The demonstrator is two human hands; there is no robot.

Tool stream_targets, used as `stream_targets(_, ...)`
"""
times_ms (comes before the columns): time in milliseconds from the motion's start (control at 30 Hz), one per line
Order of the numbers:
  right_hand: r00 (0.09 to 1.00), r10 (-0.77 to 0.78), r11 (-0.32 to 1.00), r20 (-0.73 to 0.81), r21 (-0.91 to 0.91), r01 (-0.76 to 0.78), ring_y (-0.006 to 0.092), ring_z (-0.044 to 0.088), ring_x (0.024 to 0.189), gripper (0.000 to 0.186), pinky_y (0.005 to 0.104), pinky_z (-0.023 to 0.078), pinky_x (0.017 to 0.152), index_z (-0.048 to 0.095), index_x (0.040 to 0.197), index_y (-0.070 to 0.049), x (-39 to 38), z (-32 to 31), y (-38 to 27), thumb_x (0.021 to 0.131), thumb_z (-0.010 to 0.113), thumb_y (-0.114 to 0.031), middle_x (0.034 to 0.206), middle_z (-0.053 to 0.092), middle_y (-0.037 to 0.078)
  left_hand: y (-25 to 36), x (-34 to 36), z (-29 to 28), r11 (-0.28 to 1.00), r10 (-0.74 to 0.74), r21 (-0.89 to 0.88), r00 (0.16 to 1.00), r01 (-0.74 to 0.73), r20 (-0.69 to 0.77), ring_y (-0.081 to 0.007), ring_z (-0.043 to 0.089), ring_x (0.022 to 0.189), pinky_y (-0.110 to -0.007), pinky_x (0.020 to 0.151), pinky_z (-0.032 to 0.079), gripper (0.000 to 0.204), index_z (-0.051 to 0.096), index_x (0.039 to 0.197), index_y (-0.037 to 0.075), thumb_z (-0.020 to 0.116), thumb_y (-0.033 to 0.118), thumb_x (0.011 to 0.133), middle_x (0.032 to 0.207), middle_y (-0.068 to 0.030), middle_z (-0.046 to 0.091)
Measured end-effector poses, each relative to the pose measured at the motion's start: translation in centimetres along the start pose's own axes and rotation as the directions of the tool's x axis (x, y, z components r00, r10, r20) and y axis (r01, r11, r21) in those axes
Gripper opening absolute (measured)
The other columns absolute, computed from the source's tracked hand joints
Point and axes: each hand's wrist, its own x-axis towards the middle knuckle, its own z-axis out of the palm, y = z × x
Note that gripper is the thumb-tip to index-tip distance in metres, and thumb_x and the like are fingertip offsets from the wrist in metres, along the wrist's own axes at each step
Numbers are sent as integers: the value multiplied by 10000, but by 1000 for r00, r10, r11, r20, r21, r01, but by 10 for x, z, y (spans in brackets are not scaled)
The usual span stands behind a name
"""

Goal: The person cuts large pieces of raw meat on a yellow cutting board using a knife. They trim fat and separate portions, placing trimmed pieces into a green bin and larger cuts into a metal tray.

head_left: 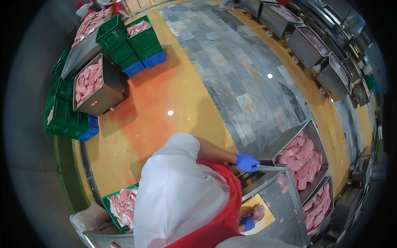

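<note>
My left hand (247, 163), in a blue glove, is closed at the end of my stretched-out bare arm. From it a long flat metal blade (273, 168), seemingly a knife, points right toward the table corner; its handle is hidden in the fist. Lower down, my right hand (248, 223), also gloved in blue, rests against a piece of pink meat (259, 212), its fingers partly hidden. The meat lies on a yellow cutting board (264, 225) on the steel table (289, 206). My white sleeve and red apron cover much of the lower middle.
Beyond the table stand steel tubs of meat (324, 144). A green crate of meat (108, 204) is behind me. At left are stacked green and blue crates (62, 107) and a steel bin (101, 103). More tubs (308, 45) line the far right; people (113, 8) work far left.
</note>
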Motion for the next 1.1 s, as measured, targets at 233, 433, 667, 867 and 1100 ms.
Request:
stream_targets(233, 990, -140, 989, -26, -49, 139, 251, 615, 999, 194, 393, 476, 873, 694, 1026, -48, -22, -19, -9, 904, 547, -81, 1088, 666, 108, 20, 14, 28, 970, 232, 24, 957, -240, 176, -431, 639, 852, -524, 776, 490, 299, 614, 1040, 66, 512, 338, 970, 910, -243, 666)
stream_targets(433, 903, -424, 878, 71, -210, 429, 269, 601, 1122, 250, 404, 459, 974, 685, 1095, -38, -92, -76, -19, 930, 498, -28, 1219, 659, 140, 63, 12, 75, 927, 369, -104, 819, -362, 439, -385, 646, 760, -468, 674, 513, 265, 650, 1035, 73, 517, 282, 941, 848, -221, 663)
stream_targets(667, 914, 360, 505, 185, 786, -358, 155, 581, 573, 317, 305, 493, 576, 703, 822, 10, -74, -19, 18, 941, 622, -272, 697, 636, 64, 58, 11, 125, 970, 233, -59, 821, -237, 521, -468, 640, 786, -511, 630, 479, 279, 593, 1024, 20, 547, 293, 988, 806, -252, 648)
stream_targets(867, 904, 404, 492, 137, 801, -341, 150, 591, 547, 362, 310, 497, 540, 711, 809, 55, -77, -18, 3, 917, 610, -275, 651, 639, 90, 79, 37, 173, 947, 259, -40, 686, -318, 680, -471, 634, 786, -543, 650, 467, 280, 564, 1009, 20, 546, 299, 984, 789, -265, 645)
stream_targets(1100, 902, 412, 456, 127, 829, -325, 136, 587, 543, 362, 302, 490, 526, 694, 780, 47, -84, -14, 2, 918, 614, -279, 630, 626, 80, 90, 38, 213, 911, 214, 119, 700, -394, 682, -493, 639, 813, -586, 701, 477, 287, 555, 1076, 27, 527, 300, 994, 839, -293, 652)
